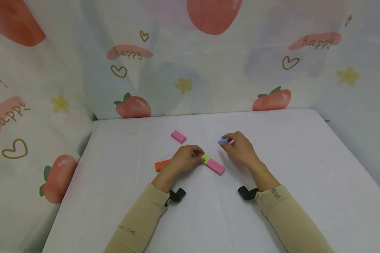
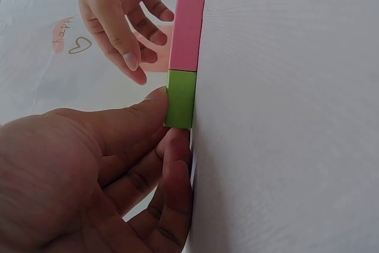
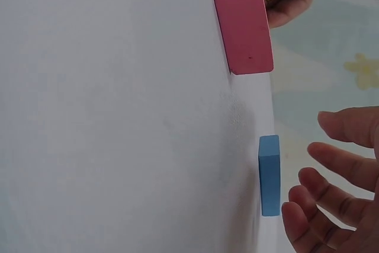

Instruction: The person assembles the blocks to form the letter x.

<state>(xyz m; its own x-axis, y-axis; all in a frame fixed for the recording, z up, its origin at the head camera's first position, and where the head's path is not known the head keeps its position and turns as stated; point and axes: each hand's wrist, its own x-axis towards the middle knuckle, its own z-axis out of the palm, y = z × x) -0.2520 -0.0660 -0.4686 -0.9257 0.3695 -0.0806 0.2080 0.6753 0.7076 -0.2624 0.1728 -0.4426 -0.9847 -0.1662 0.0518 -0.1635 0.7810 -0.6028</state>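
Observation:
A light green block and a pink block lie end to end on the white table, touching in one line. My left hand pinches the green block at its free end, the thumb against its side and a finger at the end face. Beyond and to the right lies a blue block. Over it hovers my right hand, fingers spread and slightly bent; the right wrist view shows a gap between them and the blue block.
Behind the left hand lies another pink block. An orange block sits left of that hand, partly covered by it. A fruit-printed cloth hangs along the table's far edge. Black wrist mounts stick out from both sleeves.

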